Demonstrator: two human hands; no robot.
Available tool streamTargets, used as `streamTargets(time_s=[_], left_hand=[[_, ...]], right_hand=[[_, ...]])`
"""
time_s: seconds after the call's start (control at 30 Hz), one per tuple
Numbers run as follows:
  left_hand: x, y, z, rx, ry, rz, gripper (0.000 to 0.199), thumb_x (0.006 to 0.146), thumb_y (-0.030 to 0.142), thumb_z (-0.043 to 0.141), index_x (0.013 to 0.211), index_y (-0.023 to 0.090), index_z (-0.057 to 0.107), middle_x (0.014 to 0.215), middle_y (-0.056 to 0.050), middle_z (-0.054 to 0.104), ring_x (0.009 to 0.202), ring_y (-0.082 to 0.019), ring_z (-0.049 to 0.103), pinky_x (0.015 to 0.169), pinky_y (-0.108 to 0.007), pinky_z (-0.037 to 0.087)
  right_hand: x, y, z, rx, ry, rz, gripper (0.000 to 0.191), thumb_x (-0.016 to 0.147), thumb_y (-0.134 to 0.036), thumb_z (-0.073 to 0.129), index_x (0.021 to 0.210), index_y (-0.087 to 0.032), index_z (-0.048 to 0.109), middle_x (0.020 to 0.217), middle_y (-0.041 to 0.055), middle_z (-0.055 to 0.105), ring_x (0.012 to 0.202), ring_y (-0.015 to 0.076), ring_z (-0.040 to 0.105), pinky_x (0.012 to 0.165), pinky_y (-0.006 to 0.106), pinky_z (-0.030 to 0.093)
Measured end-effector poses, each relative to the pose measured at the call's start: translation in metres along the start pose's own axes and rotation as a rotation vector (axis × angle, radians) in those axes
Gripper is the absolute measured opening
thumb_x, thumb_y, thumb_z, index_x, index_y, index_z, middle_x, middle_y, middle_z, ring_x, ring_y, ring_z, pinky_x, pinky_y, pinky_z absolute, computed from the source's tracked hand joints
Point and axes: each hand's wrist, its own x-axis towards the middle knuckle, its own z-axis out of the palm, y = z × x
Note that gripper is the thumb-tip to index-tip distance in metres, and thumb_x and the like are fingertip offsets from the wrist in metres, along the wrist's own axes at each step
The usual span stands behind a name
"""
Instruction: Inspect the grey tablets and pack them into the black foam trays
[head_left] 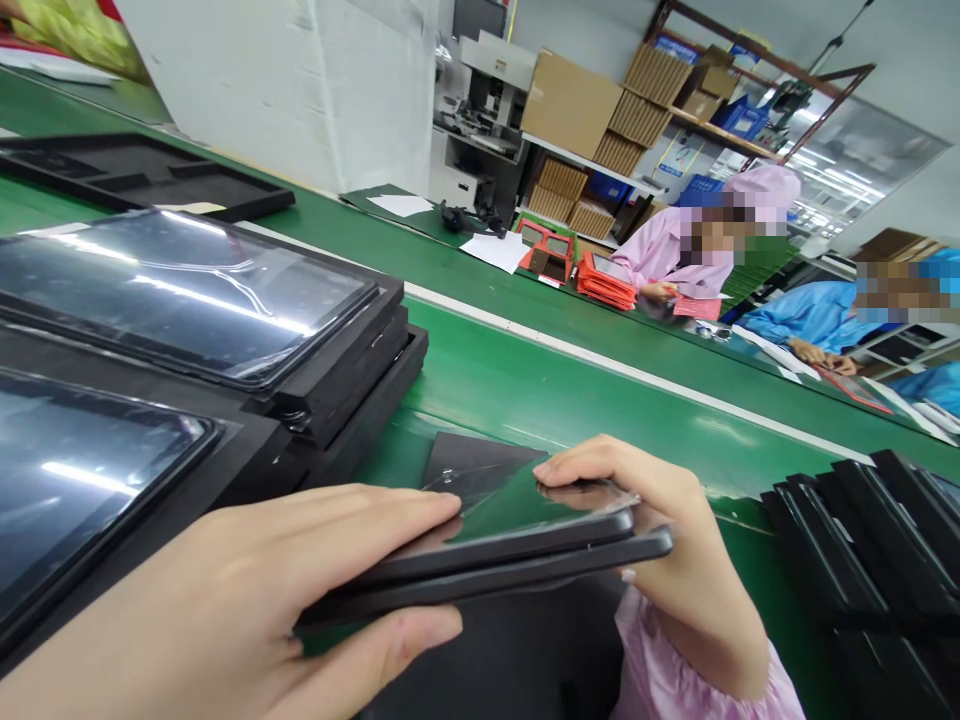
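Note:
Two thin black tablets [517, 515] with rounded corners lie one on the other, tilted, in front of me. The upper one has a glossy screen that reflects the green bench. My left hand [247, 580] is closed on their left side, fingers over the top and thumb below. At the far right end, my right hand [645, 490] grips them too, fingertips on the screen; its thumb is mostly hidden underneath. Beneath them is a dark flat surface [510, 650]. To the left, glossy-screened tablets [225, 290] rest in stacked black trays [352, 390].
Several black tablets [847, 550] lean in rows at the right. A black tray [247, 195] lies farther back on the green bench [510, 370]. Across the bench, a person in pink [637, 245] sits by red frames [604, 280]; another in blue [802, 310] works beside them.

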Motion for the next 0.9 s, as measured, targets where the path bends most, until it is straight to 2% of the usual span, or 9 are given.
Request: streamTargets(time_s=[0.13,0.23,0.4,0.5,0.7,0.9], left_hand=[[-0.002,-0.004,-0.001,-0.004,0.02,-0.034,0.046,0.1,0.058,0.067,0.144,0.058,0.054,0.126,0.016,0.08,0.107,-0.015,0.082,0.097,-0.016,0.062],[0.0,-0.003,-0.002,-0.023,0.032,-0.035,0.044,0.099,0.057,0.07,0.142,0.058,0.059,0.124,0.016,0.081,0.105,-0.016,0.082,0.094,-0.017,0.064],[0.016,0.014,0.006,-0.098,0.089,-0.046,0.04,0.096,0.057,0.069,0.133,0.042,0.075,0.108,0.004,0.086,0.108,-0.028,0.082,0.091,-0.03,0.069],[0.025,0.026,0.011,-0.131,0.096,-0.054,0.041,0.095,0.058,0.069,0.13,0.038,0.078,0.103,0.001,0.086,0.112,-0.029,0.081,0.095,-0.033,0.068],[0.021,0.03,0.0,-0.086,0.052,-0.122,0.038,0.094,0.052,0.073,0.126,0.034,0.08,0.108,0.0,0.086,0.111,-0.028,0.081,0.097,-0.032,0.067],[0.017,0.023,-0.011,-0.095,0.004,-0.122,0.027,0.097,0.036,0.068,0.121,0.034,0.079,0.121,0.009,0.083,0.104,-0.014,0.081,0.095,-0.018,0.062]], right_hand=[[-0.001,0.001,0.0,0.018,0.002,-0.011,0.004,0.103,-0.027,0.071,0.105,-0.023,0.073,0.099,0.0026,0.08,0.089,0.0156,0.078,0.079,0.021,0.057],[-0.001,0.002,0.0,0.028,0.0,-0.016,0.008,0.102,-0.03,0.073,0.106,-0.023,0.073,0.1,0.0033,0.08,0.089,0.0168,0.078,0.079,0.023,0.057],[0.0,0.005,0.001,0.022,0.003,-0.016,0.012,0.102,-0.034,0.074,0.103,-0.022,0.073,0.098,0.0024,0.08,0.088,0.0158,0.077,0.079,0.022,0.056],[0.002,0.006,0.001,0.035,-0.003,-0.001,0.014,0.102,-0.036,0.074,0.102,-0.023,0.074,0.098,0.0026,0.08,0.088,0.0164,0.078,0.079,0.022,0.057],[0.002,0.008,-0.014,0.056,-0.026,0.118,0.014,0.099,-0.041,0.076,0.099,-0.028,0.077,0.096,0.0019,0.082,0.085,0.0178,0.081,0.075,0.019,0.061],[0.001,0.023,-0.029,0.081,-0.021,0.155,0.019,0.09,-0.049,0.085,0.094,-0.03,0.081,0.092,0.0031,0.083,0.082,0.0207,0.083,0.073,0.019,0.065]])
